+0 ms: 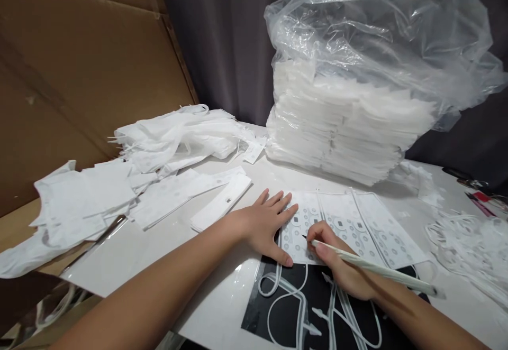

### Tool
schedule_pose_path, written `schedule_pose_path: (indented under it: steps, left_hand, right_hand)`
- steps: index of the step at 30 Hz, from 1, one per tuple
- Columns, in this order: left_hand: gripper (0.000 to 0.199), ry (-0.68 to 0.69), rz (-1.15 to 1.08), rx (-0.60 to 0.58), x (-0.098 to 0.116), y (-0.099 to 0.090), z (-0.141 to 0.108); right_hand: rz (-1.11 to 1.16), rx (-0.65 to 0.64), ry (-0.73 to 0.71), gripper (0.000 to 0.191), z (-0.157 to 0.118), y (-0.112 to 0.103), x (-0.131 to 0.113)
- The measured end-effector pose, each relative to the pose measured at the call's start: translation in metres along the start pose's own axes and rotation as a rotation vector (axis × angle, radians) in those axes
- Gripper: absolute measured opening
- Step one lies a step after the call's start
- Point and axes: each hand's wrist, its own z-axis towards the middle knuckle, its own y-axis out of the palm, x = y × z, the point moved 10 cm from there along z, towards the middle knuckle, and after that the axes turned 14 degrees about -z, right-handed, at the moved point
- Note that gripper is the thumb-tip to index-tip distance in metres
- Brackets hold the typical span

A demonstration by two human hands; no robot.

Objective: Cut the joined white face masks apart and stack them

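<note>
My left hand (270, 224) lies flat with its fingers spread, across the left edge of a white fabric sheet (391, 218) printed with grey circles and small dark squares. My right hand (333, 255) grips a long pale pencil (377, 266). Its dark tip points left, just over the sheet near my left thumb; whether it touches cannot be made out. The sheet looks like several panels side by side, with thin cords along their seams. Below it, a black board (257, 307) carries a white cord pattern (301, 313) with loops and arrow shapes.
A tall stack of white sheets (337, 128) in clear plastic stands at the back right. White fabric pieces (178, 138) are heaped at the left, beside folded strips (222, 202). Tangled white cords (472, 249) lie at the right. A cardboard wall (79, 75) rises on the left.
</note>
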Motion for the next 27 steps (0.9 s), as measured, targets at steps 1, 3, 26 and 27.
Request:
schedule_pose_path:
  steps: [1,3,26,27]
  left_hand:
    - [0.118,-0.003,-0.004,0.0,-0.001,0.0,0.0]
    - [0.117,0.004,-0.025,0.012,-0.001,-0.002,0.001]
    - [0.116,-0.038,0.025,-0.054,-0.004,0.002,0.004]
    - [0.116,-0.039,0.029,-0.057,-0.004,0.003,0.004]
  right_hand:
    - [-0.032,-0.025,-0.006,0.033,0.001,0.001,0.001]
    - [-0.04,-0.094,0.0,0.025,0.001,0.005,0.002]
    - [0.04,-0.149,0.12,0.006,0.003,0.008,0.016]
    - [0.037,-0.154,0.126,0.006,0.003,0.008,0.016]
